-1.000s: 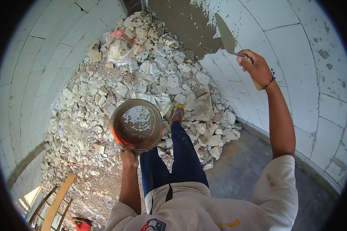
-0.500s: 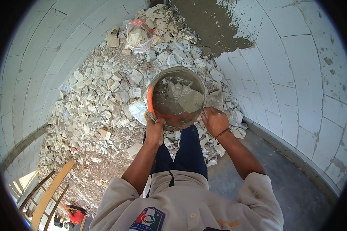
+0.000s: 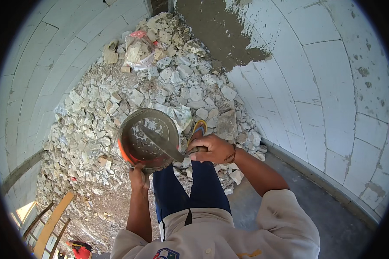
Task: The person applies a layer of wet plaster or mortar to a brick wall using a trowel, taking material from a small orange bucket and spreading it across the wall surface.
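Observation:
A round bucket (image 3: 171, 124), coated in grey mortar and with an orange patch on its left side, is held out in front of my legs. My left hand (image 3: 139, 178) grips its near rim, fingers closed. In my right hand (image 3: 212, 149) is the handle of a trowel (image 3: 159, 140); its blade reaches left over the bucket's mouth. Smeared wet mortar (image 3: 136, 142) shows inside the bucket, partly hidden by the blade.
Broken rubble (image 3: 95, 116) covers the ground ahead and to the left. Pale block walls rise on both sides; the right wall (image 3: 328, 86) bears a wet mortar patch (image 3: 216, 30). Wooden boards (image 3: 54, 224) stand at lower left, near a person in red (image 3: 81, 250). Grey floor (image 3: 285, 207) lies at right.
The bucket has moved left and slightly toward me, with my left hand on it. My right hand has drawn away from its rim, and the trowel has swung across its mouth.

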`<action>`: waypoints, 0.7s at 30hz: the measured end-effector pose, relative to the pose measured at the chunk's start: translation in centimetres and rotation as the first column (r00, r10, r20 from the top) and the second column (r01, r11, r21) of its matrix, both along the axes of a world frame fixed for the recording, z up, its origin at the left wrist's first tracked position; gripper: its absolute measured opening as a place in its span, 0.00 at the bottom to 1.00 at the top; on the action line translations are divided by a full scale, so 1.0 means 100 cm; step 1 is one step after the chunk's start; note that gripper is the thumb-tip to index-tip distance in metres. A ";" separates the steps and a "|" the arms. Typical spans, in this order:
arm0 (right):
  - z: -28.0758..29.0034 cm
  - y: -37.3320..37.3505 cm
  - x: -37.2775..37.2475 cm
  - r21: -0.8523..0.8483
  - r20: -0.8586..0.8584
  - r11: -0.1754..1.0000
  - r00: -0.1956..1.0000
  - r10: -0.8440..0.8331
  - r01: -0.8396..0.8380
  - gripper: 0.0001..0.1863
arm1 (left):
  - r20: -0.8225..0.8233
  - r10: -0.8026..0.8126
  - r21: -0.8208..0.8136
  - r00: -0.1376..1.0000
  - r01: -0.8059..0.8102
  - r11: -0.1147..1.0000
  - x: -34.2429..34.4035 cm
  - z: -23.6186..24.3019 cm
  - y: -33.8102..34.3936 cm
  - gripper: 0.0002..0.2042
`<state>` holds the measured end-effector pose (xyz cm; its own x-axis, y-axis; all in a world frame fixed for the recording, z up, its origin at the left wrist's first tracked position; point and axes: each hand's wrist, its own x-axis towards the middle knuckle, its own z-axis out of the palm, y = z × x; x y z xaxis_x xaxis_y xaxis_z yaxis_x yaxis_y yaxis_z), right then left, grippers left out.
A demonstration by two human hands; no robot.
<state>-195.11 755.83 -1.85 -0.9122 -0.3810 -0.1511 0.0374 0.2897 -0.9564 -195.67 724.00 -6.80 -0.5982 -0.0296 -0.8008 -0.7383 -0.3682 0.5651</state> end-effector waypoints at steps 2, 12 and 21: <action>-0.022 0.066 -0.018 -0.338 0.607 0.935 0.784 0.130 0.106 0.13 | -0.015 0.066 -0.006 0.998 -0.066 0.998 0.010 -0.004 0.000 0.23; 0.183 0.245 -0.043 0.348 -0.129 0.594 0.665 -0.736 0.725 0.14 | 0.051 -0.002 0.044 0.999 -0.001 0.999 0.025 0.044 -0.002 0.21; 0.202 -0.041 0.022 0.891 0.308 0.368 0.949 -0.065 -0.265 0.14 | -0.295 -0.419 -0.089 0.859 0.412 0.907 0.013 0.120 -0.003 0.25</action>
